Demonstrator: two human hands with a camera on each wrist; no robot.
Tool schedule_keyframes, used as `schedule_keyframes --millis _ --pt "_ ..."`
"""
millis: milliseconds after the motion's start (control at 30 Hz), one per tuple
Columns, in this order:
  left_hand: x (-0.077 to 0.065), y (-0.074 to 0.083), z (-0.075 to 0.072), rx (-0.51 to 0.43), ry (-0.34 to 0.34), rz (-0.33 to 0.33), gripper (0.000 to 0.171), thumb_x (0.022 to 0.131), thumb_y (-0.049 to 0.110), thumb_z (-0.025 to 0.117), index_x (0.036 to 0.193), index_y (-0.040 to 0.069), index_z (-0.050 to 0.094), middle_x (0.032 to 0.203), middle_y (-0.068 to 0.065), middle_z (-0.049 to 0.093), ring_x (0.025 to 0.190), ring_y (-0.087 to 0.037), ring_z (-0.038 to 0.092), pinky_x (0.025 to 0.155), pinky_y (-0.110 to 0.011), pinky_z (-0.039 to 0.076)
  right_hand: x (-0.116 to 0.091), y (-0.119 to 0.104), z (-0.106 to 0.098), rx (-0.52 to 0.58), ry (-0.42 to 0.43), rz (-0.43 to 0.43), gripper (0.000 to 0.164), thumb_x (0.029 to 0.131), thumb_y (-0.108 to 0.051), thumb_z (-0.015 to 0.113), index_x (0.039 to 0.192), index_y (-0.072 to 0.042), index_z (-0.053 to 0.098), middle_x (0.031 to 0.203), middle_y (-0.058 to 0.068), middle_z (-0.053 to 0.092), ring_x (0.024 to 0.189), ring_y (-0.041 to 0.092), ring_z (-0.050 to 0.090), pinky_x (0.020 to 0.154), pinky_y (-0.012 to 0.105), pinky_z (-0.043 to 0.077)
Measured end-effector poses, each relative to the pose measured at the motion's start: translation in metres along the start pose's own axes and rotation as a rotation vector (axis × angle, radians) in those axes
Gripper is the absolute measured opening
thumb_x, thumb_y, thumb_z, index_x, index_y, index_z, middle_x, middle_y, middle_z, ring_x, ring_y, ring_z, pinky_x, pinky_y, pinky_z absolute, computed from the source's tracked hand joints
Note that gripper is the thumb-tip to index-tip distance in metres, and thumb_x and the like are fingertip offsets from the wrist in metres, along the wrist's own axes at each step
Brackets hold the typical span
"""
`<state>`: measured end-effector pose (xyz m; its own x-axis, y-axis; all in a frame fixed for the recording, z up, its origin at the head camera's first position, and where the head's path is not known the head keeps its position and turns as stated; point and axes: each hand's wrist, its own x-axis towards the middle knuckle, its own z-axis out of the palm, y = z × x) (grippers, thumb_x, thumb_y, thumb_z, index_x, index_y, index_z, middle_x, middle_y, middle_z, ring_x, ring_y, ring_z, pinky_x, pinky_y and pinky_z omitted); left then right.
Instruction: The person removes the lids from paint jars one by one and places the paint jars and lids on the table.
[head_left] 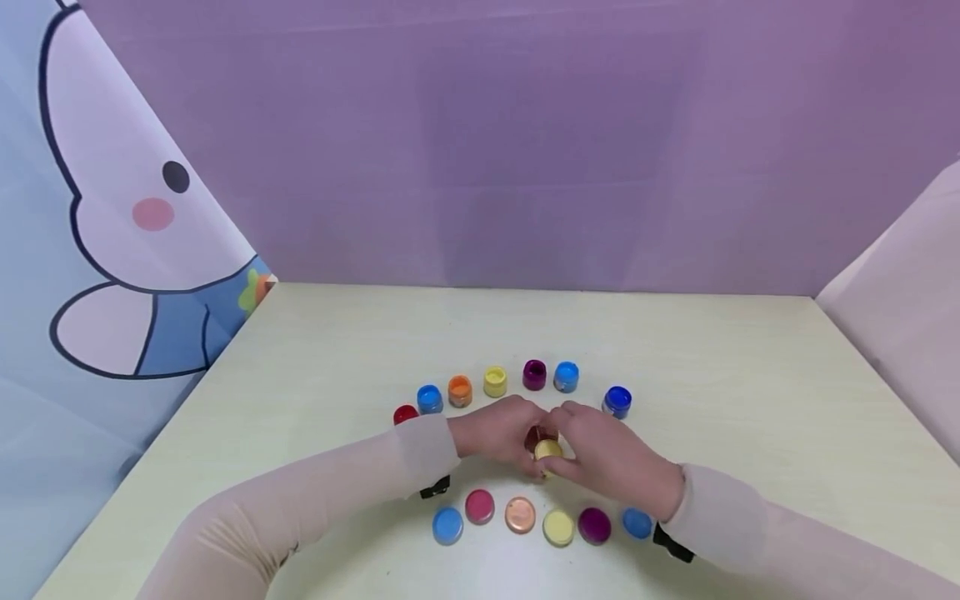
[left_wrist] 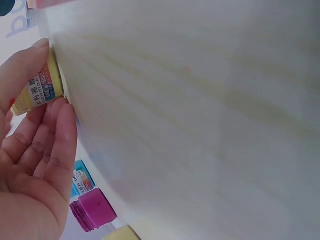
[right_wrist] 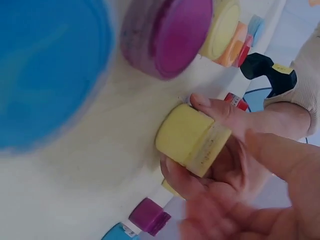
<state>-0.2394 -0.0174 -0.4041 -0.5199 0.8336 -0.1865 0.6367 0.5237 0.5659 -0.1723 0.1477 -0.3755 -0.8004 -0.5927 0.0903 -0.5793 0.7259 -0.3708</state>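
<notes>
In the head view, my left hand [head_left: 504,433] and right hand [head_left: 611,454] meet over a small yellow paint jar [head_left: 548,452] at the middle of the table. My left thumb and fingers grip the jar [right_wrist: 186,134] by its sides, low over the tabletop. A printed label shows on the jar [left_wrist: 44,86] in the left wrist view. Near its top, the right hand's fingers [right_wrist: 277,155] are spread and partly blurred, apparently apart from it. A dark red object [head_left: 538,437] shows between the hands, mostly hidden.
Beyond the hands stand several uncapped paint jars in an arc, among them an orange jar [head_left: 460,390], a purple jar [head_left: 535,374] and a dark blue jar [head_left: 617,402]. Nearer me lies a row of round lids, including a pink lid [head_left: 480,506] and a purple lid [head_left: 595,526].
</notes>
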Motion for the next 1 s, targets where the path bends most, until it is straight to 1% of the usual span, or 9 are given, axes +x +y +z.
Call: schedule_keyframes --millis 67,133,267,367,500,667,800,867,1000 --pt "0.000 0.000 0.000 0.009 0.002 0.011 0.035 0.068 0.024 0.079 0.098 0.021 0.062 0.076 0.013 0.056 0.068 -0.004 0.049 0.062 -0.016 0.043 0.000 -0.001 0.001 -0.013 0.000 0.058 0.032 0.076 -0.033 0.071 0.091 -0.007 0.060 0.073 -0.004 0.050 0.062 0.011 0.044 0.055 0.023 0.042" --pt "-0.001 0.000 0.000 0.014 0.002 0.006 0.036 0.069 0.023 0.079 0.101 0.020 0.062 0.076 0.013 0.056 0.068 -0.004 0.049 0.062 -0.016 0.043 0.001 -0.001 0.003 -0.007 -0.011 0.084 0.033 0.076 -0.034 0.071 0.088 -0.006 0.058 0.070 -0.003 0.047 0.061 0.011 0.042 0.053 0.024 0.041" --pt "0.000 -0.001 0.001 0.025 0.002 -0.027 0.037 0.070 0.023 0.078 0.103 0.019 0.062 0.075 0.013 0.056 0.069 -0.004 0.050 0.063 -0.016 0.043 0.002 -0.001 0.010 0.005 -0.022 0.069 0.033 0.077 -0.033 0.070 0.091 -0.006 0.058 0.070 -0.005 0.046 0.062 0.010 0.042 0.055 0.024 0.041" --pt "0.001 -0.001 0.001 0.025 0.001 -0.028 0.036 0.070 0.024 0.078 0.102 0.019 0.063 0.074 0.013 0.056 0.068 -0.004 0.050 0.062 -0.016 0.043 0.002 0.000 0.011 -0.006 -0.014 0.051 0.030 0.076 -0.030 0.072 0.091 -0.007 0.058 0.070 -0.006 0.048 0.062 0.009 0.043 0.056 0.023 0.041" --pt "0.002 0.000 0.000 0.016 -0.004 -0.020 0.036 0.068 0.026 0.079 0.099 0.019 0.063 0.073 0.012 0.056 0.067 -0.005 0.050 0.061 -0.016 0.043 0.001 0.000 0.009 -0.011 -0.003 0.005 0.025 0.076 -0.024 0.073 0.090 -0.009 0.059 0.074 -0.006 0.049 0.063 0.008 0.044 0.057 0.021 0.042" --pt "0.002 0.001 -0.001 0.018 -0.011 -0.033 0.039 0.066 0.026 0.080 0.099 0.018 0.062 0.073 0.010 0.056 0.067 -0.006 0.049 0.061 -0.017 0.043 0.000 0.002 0.006 -0.002 -0.031 -0.079 0.020 0.076 -0.013 0.072 0.091 -0.011 0.059 0.086 -0.005 0.055 0.072 0.008 0.049 0.067 0.020 0.045" --pt "0.002 0.002 -0.002 0.004 -0.017 -0.043 0.041 0.065 0.026 0.080 0.101 0.018 0.062 0.076 0.012 0.057 0.069 -0.005 0.050 0.062 -0.017 0.043 0.000 0.005 0.003 -0.018 -0.057 -0.152 0.021 0.076 -0.003 0.070 0.092 -0.014 0.061 0.091 -0.005 0.057 0.080 0.007 0.051 0.073 0.020 0.045" --pt "0.002 0.002 -0.002 -0.003 -0.017 -0.036 0.038 0.066 0.024 0.080 0.099 0.019 0.063 0.077 0.014 0.057 0.070 -0.004 0.051 0.063 -0.017 0.043 0.000 0.006 0.003 -0.017 -0.065 -0.179 0.023 0.077 0.000 0.068 0.094 -0.014 0.063 0.092 -0.005 0.059 0.082 0.006 0.052 0.074 0.019 0.044" --pt "0.002 0.003 -0.003 -0.011 -0.023 -0.026 0.035 0.066 0.022 0.080 0.096 0.019 0.063 0.078 0.016 0.058 0.071 -0.003 0.052 0.064 -0.016 0.043 -0.001 0.006 0.001 -0.027 -0.080 -0.202 0.027 0.077 -0.001 0.068 0.101 -0.011 0.062 0.097 -0.002 0.060 0.088 0.009 0.054 0.076 0.019 0.044"
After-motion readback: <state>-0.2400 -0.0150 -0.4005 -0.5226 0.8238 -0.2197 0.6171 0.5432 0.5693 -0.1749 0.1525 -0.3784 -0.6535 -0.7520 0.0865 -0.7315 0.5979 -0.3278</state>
